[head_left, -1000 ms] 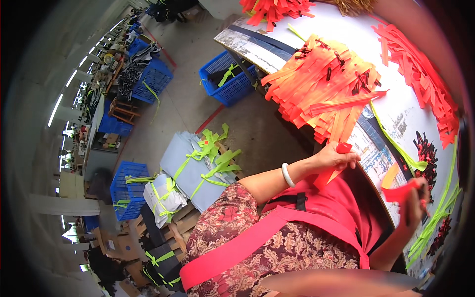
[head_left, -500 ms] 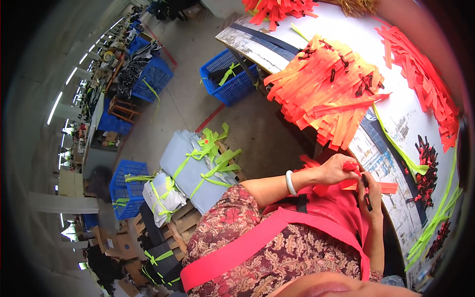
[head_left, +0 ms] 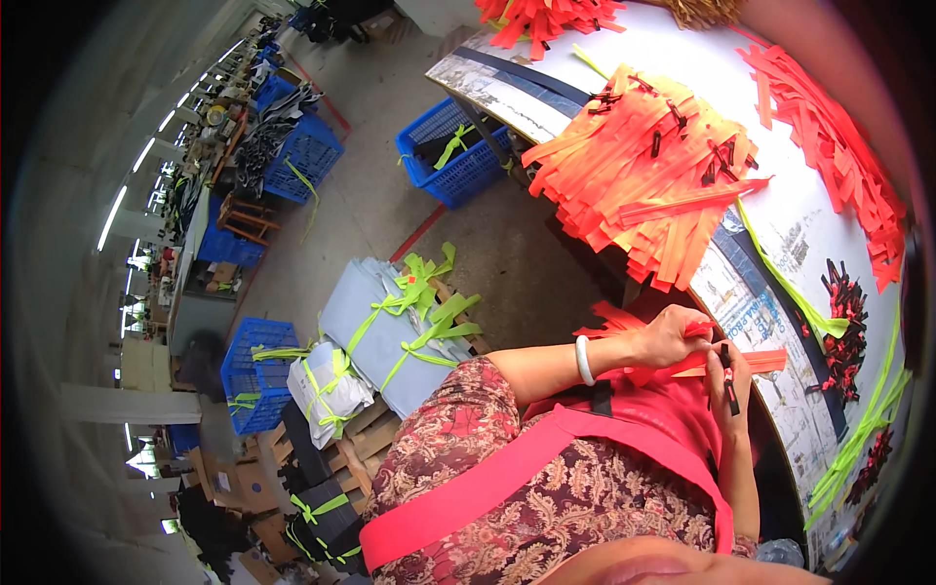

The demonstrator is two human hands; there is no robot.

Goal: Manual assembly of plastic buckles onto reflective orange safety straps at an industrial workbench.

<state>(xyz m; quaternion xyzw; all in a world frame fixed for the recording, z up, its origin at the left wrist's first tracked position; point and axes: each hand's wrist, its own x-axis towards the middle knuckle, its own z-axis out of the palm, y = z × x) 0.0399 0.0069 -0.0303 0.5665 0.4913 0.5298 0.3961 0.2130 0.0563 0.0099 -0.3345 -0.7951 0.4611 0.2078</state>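
My left hand (head_left: 665,337), with a white bangle at the wrist, is closed in a pinch on an orange-red zipper tape (head_left: 768,362). Close against it, my right hand (head_left: 733,390) is closed around a black zipper pull (head_left: 728,369). The tape's end sticks out to the right beyond my right hand. Where tape and pull meet is hidden by my fingers. Ahead on the table lies a thick pile of orange zipper tapes (head_left: 624,180), several bearing black pulls. A heap of black-and-red zipper pulls (head_left: 844,327) lies to the right.
The pale table (head_left: 780,185) curves along my right. More red tapes (head_left: 829,146) lie at its far side, with yellow-green ties (head_left: 858,453) nearer. On the floor to my left are blue crates (head_left: 255,375), a tied grey bundle (head_left: 375,317) and a wooden pallet (head_left: 366,448).
My hands stay close together, with only slight shifts of the fingers and the black pull. The whole view has shifted a little.
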